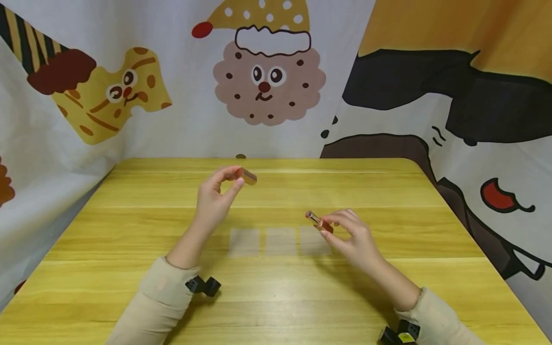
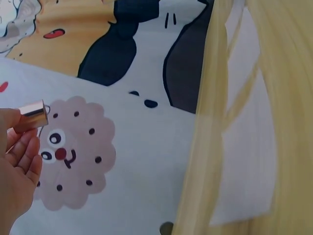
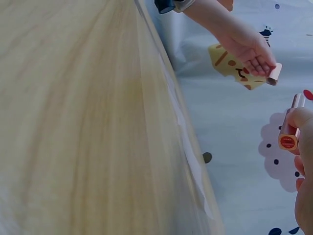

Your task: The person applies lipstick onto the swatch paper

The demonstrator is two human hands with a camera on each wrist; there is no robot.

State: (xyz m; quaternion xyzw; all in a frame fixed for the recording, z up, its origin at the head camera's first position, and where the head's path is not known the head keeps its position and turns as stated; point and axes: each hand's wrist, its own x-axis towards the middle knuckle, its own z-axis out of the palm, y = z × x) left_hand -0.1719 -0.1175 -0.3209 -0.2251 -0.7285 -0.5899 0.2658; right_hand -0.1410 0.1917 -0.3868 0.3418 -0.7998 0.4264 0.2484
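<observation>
My left hand (image 1: 212,200) pinches a shiny rose-gold lipstick cap (image 1: 249,177) between thumb and fingers, above the far half of the table. The left wrist view shows the same cap (image 2: 39,115) at its left edge. In my right hand (image 1: 357,240) is the uncapped lipstick (image 1: 325,226), gripped by its base, its inner tube pointing up and to the left. A round red label (image 3: 288,142) shows on the end of the base in the right wrist view. The cap and the lipstick are held apart.
Three pale translucent squares lie in a row on the wooden table (image 1: 276,282): a left square (image 1: 244,242), a middle square (image 1: 281,241) and a right square (image 1: 314,243). A cartoon-printed curtain (image 1: 181,134) hangs behind the table. Black cameras sit at both wrists.
</observation>
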